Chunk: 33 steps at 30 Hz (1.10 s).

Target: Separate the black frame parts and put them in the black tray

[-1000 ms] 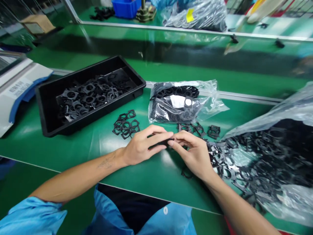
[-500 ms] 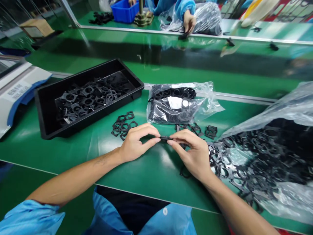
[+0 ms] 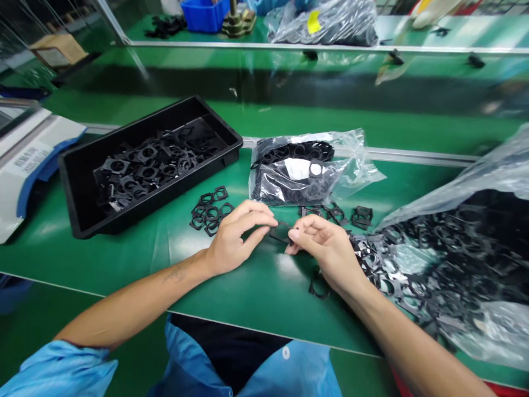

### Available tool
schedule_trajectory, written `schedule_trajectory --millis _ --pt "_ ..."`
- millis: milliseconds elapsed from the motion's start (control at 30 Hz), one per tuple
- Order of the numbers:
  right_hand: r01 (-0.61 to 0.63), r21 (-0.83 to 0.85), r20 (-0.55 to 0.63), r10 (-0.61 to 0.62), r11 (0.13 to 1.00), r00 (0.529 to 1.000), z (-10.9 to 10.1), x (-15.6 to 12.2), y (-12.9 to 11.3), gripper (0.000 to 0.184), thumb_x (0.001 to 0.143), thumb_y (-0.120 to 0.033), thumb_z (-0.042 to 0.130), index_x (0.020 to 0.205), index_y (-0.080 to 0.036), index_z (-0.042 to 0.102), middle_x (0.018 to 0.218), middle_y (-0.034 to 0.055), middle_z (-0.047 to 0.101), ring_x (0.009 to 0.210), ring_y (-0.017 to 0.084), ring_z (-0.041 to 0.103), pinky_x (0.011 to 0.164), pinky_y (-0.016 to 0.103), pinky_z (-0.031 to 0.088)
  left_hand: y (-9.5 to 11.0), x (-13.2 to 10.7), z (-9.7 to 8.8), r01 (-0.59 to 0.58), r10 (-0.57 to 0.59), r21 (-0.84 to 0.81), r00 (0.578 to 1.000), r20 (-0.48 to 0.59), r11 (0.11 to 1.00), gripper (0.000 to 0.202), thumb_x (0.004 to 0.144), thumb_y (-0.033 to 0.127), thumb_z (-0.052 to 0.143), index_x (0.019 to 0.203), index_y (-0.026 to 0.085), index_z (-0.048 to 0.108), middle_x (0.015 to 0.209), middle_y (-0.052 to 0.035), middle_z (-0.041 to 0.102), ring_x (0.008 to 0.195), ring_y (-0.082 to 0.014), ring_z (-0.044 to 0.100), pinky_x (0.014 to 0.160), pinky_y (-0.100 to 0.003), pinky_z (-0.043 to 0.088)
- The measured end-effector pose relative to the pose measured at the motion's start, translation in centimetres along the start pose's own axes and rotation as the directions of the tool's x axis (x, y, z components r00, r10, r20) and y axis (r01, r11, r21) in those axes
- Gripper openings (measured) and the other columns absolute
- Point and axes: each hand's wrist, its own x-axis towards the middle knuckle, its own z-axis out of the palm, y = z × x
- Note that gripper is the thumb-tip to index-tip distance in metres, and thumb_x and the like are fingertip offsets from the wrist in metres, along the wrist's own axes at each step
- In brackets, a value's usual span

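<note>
Between my hands is a thin black plastic ring frame (image 3: 281,231), tilted so its round opening shows. My right hand (image 3: 324,242) pinches its right side, thumb in front. The fingertips of my left hand (image 3: 237,237) close at its upper left edge; their exact contact is partly hidden. Left of my left hand lies a small group of similar frames (image 3: 212,212) on the green table. Another single frame (image 3: 319,285) lies beneath my right wrist, and a few more (image 3: 330,212) lie behind my right hand.
A black tray (image 3: 157,215) of frames stands at left, beside a white and blue machine (image 3: 35,157). A clear bag (image 3: 289,182) of parts lies behind my hands. A large open bag (image 3: 491,176) spills frames at right. Across the rail (image 3: 206,45) sits a blue bin (image 3: 203,15).
The frame in my hands has turned from edge-on to showing its opening. My right hand has rotated around it. The co-worker's hand at the back has left the view.
</note>
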Motion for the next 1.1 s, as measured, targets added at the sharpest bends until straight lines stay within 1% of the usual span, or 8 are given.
schedule_trajectory --millis 133,200,267,333,433,533,667,1100 --pt "-0.107 0.057 0.078 0.102 0.993 0.992 -0.14 0.16 -0.06 0.038 0.073 -0.049 0.087 0.078 -0.018 0.064 0.057 -0.0004 0.067 0.051 0.012 0.061 0.056 0.024 0.05 -0.25 0.06 -0.15 -0.096 0.096 -0.009 0.995 0.039 0.995 0.013 0.091 0.008 0.064 0.095 0.018 0.071 0.101 -0.0067 0.072 0.095 -0.015 0.069 0.087 -0.03 0.056" --pt "-0.069 -0.015 0.054 0.07 0.997 0.996 -0.21 0.13 0.1 0.035 0.08 -0.049 0.08 0.083 -0.018 0.065 0.062 0.0002 0.068 0.053 0.013 0.062 0.056 0.025 0.051 -0.39 0.13 -0.22 -0.101 0.102 -0.028 0.994 0.03 0.994 0.012 0.09 0.009 0.066 0.094 0.018 0.071 0.096 -0.0056 0.074 0.091 -0.0151 0.07 0.085 -0.03 0.056" --pt "0.063 -0.141 -0.019 -0.066 0.988 0.998 -0.26 0.03 0.31 0.026 0.086 -0.044 0.075 0.089 -0.019 0.066 0.075 0.0021 0.069 0.063 0.014 0.066 0.062 0.027 0.054 -0.52 0.23 -0.31 -0.077 0.077 -0.03 0.997 0.002 0.997 0.01 0.09 0.01 0.067 0.093 0.019 0.072 0.092 -0.0051 0.076 0.089 -0.0158 0.07 0.083 -0.031 0.056" --pt "0.227 -0.3 -0.05 -0.253 0.927 0.966 -0.28 -0.13 0.45 0.015 0.088 -0.033 0.072 0.095 -0.021 0.066 0.092 0.0045 0.07 0.078 0.016 0.068 0.07 0.028 0.056 -0.6 0.34 -0.41 -0.037 0.036 -0.025 0.999 -0.032 0.999 0.009 0.089 0.012 0.069 0.091 0.019 0.074 0.09 -0.0048 0.076 0.087 -0.016 0.07 0.082 -0.031 0.056" --pt "0.409 -0.485 0.047 -0.444 0.773 0.895 -0.26 -0.42 0.46 0.013 0.086 -0.022 0.072 0.098 -0.023 0.067 0.102 0.0066 0.069 0.093 0.021 0.067 0.08 0.034 0.058 -0.56 0.4 -0.48 0.002 -0.004 -0.029 0.998 -0.058 1.0 0.007 0.09 0.016 0.07 0.09 0.02 0.075 0.086 -0.0043 0.076 0.084 -0.0163 0.069 0.079 -0.031 0.056" --pt "0.505 -0.552 0.134 -0.527 0.664 0.839 -0.21 -0.63 0.37 0.007 0.088 -0.021 0.07 0.094 -0.024 0.067 0.095 0.0065 0.071 0.089 0.023 0.066 0.083 0.039 0.057 -0.38 0.33 -0.37 0.007 -0.008 -0.037 0.999 -0.044 0.999 0.006 0.09 0.019 0.071 0.091 0.021 0.076 0.082 -0.0036 0.075 0.08 -0.0163 0.068 0.076 -0.031 0.055" --pt "0.53 -0.57 0.168 -0.543 0.628 0.823 -0.29 -0.69 0.35 0.005 0.093 -0.02 0.066 0.09 -0.023 0.066 0.092 0.0062 0.071 0.086 0.022 0.067 0.083 0.038 0.056 -0.18 0.23 -0.06 0.011 -0.012 -0.054 1.0 -0.018 0.998 0.003 0.09 0.019 0.072 0.091 0.02 0.075 0.08 -0.0031 0.074 0.077 -0.0151 0.066 0.074 -0.03 0.054" --pt "0.509 -0.582 0.151 -0.531 0.634 0.834 -0.45 -0.78 0.06 0.011 0.093 -0.02 0.064 0.085 -0.024 0.07 0.088 0.0059 0.074 0.081 0.021 0.069 0.078 0.036 0.058 -0.38 -0.13 0.13 0.1 -0.096 -0.162 0.995 0.036 0.982 0.004 0.089 0.019 0.071 0.085 0.018 0.071 0.081 -0.004 0.075 0.077 -0.0156 0.069 0.073 -0.03 0.055"
